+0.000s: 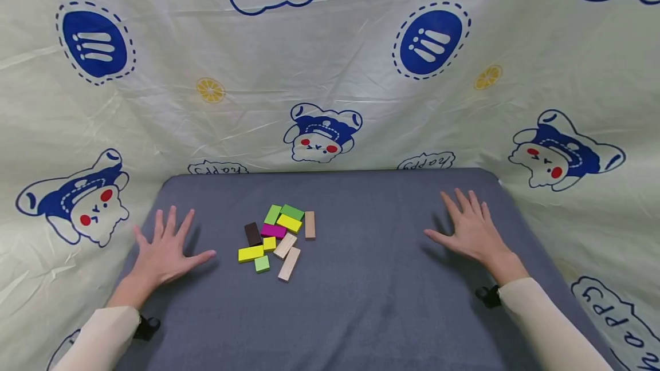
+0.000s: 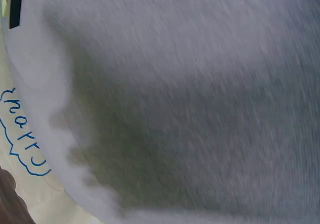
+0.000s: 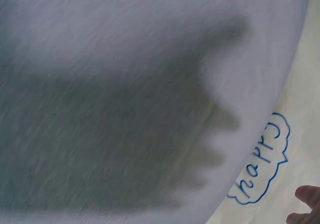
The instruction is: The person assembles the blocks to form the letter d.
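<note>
My left hand [image 1: 164, 257] hovers with spread fingers over the table's left side, holding nothing. Its nearest things are several small rectangular blocks, among them a dark brown block [image 1: 253, 234] and a long yellow block [image 1: 251, 254]. Close by lie a magenta block [image 1: 274, 231], a small green block [image 1: 262, 264] and a plain wood block [image 1: 289, 264]. Over the right side hovers my right hand [image 1: 473, 233], fingers spread, away from the blocks. In each wrist view only fingertips and a hand's shadow on the cloth appear; the left one catches a dark block [image 2: 15, 12] at its corner.
A grey-blue cloth [image 1: 371, 302] covers the table, slightly creased at the front. Behind and at both sides hangs a pale printed sheet [image 1: 361, 73] with cartoon figures. A black strap piece sits at each wrist.
</note>
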Demonstrator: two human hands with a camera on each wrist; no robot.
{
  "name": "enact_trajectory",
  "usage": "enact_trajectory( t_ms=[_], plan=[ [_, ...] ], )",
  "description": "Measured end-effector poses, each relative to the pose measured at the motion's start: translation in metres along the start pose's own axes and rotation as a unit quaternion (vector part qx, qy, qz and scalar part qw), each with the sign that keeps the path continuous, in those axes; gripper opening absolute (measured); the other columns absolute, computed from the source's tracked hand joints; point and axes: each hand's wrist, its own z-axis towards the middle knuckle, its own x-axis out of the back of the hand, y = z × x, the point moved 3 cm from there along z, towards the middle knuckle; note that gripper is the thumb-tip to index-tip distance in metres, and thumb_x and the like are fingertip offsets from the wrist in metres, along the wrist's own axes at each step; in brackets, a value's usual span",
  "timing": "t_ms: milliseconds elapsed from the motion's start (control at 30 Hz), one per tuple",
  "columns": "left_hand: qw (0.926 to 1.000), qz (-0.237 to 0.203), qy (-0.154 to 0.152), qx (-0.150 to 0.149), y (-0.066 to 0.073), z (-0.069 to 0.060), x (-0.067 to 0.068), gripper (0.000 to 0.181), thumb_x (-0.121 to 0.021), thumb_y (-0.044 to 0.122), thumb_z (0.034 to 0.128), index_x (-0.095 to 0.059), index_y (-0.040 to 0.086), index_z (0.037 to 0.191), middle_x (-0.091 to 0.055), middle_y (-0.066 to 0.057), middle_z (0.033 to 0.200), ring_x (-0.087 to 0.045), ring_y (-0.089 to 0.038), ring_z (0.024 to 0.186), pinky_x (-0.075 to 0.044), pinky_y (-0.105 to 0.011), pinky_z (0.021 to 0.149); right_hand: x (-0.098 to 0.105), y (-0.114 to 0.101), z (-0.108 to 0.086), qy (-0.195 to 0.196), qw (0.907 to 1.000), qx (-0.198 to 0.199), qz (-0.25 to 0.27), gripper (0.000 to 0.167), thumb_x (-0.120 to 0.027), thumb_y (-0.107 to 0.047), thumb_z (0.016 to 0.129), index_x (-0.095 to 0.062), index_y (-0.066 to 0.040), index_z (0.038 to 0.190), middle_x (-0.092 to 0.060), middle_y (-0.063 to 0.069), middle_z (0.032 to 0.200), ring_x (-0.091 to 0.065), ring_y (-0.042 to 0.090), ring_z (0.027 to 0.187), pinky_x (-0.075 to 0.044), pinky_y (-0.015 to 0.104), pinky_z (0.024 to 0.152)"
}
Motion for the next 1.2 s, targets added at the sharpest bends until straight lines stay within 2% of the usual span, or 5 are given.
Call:
enact_trajectory(
  t_ms=[467,633,933,1067,1200],
  plan=[
    [0.9991,-0.041,0.006,0.000,0.033,-0.001,-0.015,0.114,-0.062,0.078,0.0826,-0.017,0.015,0.166,-0.011,-0.030,0.169,-0.006,-0.058,0.152,-0.002,-0.085,0.109,-0.020,-0.050,0.023,-0.013,0.9959,0.016,0.088,0.108,-0.067,-0.070,0.086,-0.021,-0.012,0.165,-0.022,0.025,0.167,-0.018,0.050,0.154,-0.023,0.077,0.113],
    [0.9985,-0.053,0.015,-0.002,0.052,-0.003,-0.029,0.114,-0.064,0.077,0.0808,-0.021,0.014,0.165,-0.015,-0.028,0.169,-0.011,-0.057,0.153,-0.009,-0.083,0.111,-0.031,-0.073,0.034,-0.014,0.9935,0.033,0.108,0.107,-0.068,-0.070,0.086,-0.023,-0.012,0.164,-0.024,0.023,0.167,-0.024,0.048,0.152,-0.024,0.075,0.114],
    [0.9936,-0.110,0.020,-0.015,0.093,-0.009,-0.055,0.113,-0.067,0.077,0.0778,-0.023,0.020,0.165,-0.017,-0.020,0.171,-0.010,-0.050,0.156,-0.013,-0.078,0.116,-0.052,-0.115,0.051,-0.028,0.9864,0.069,0.147,0.105,-0.072,-0.067,0.084,-0.027,-0.016,0.164,-0.031,0.014,0.167,-0.029,0.040,0.151,-0.023,0.070,0.118],
    [0.9903,-0.135,0.030,-0.011,0.108,-0.010,-0.061,0.112,-0.069,0.075,0.0775,-0.024,0.022,0.165,-0.018,-0.018,0.171,-0.009,-0.050,0.157,-0.012,-0.078,0.116,-0.060,-0.136,0.060,-0.043,0.9833,0.080,0.158,0.103,-0.073,-0.064,0.085,-0.026,-0.016,0.164,-0.031,0.013,0.167,-0.029,0.039,0.152,-0.024,0.069,0.118],
    [0.9859,-0.159,0.044,-0.025,0.124,-0.010,-0.062,0.110,-0.072,0.072,0.0770,-0.027,0.023,0.164,-0.018,-0.015,0.172,-0.008,-0.048,0.157,-0.011,-0.076,0.117,-0.068,-0.154,0.069,-0.055,0.9811,0.092,0.161,0.102,-0.073,-0.062,0.085,-0.028,-0.016,0.164,-0.032,0.012,0.167,-0.030,0.039,0.153,-0.025,0.069,0.118]
  ],
)
